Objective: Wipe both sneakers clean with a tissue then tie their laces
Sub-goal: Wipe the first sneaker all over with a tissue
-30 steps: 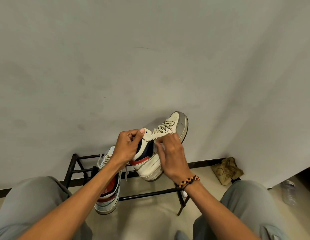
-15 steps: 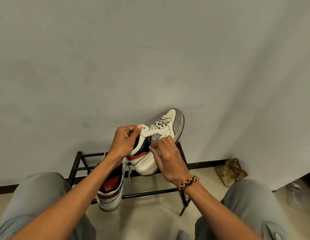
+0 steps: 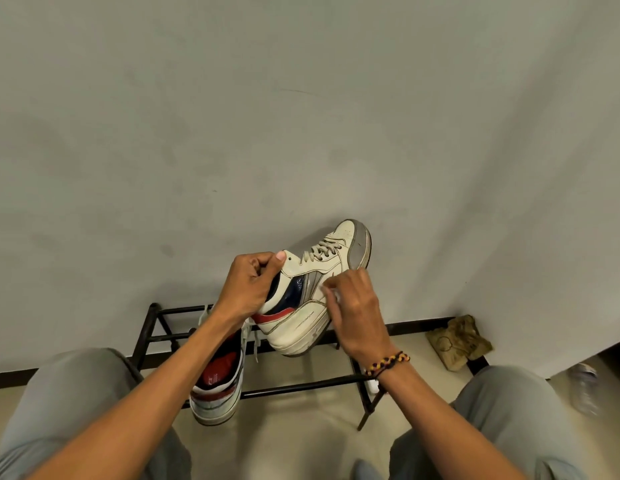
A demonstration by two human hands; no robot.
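A: Two sneakers are in view. We hold the raised sneaker [image 3: 313,299] in the air above the black metal rack [image 3: 294,385], toe pointed up toward the grey wall [image 3: 301,116], sole turned to the right.

B: Hand positions?

A: Our left hand [image 3: 248,289] grips the collar at the heel, fingers curled over the rim, thumb on top. Our right hand [image 3: 359,308] rests against the side panel, fingers bent; a sliver of white shows at the fingertips, but we cannot tell whether it is a tissue or what the fingers pinch.

B: The second sneaker?

A: The second sneaker [image 3: 220,382] sits on the rack below our left forearm, opening up, laces loose. The raised sneaker's laces [image 3: 322,247] are threaded; we see no bow.

B: Other items?

A: A braided bracelet [image 3: 388,363] on the right wrist, and a crumpled brown cloth [image 3: 457,341] on the floor by the wall.
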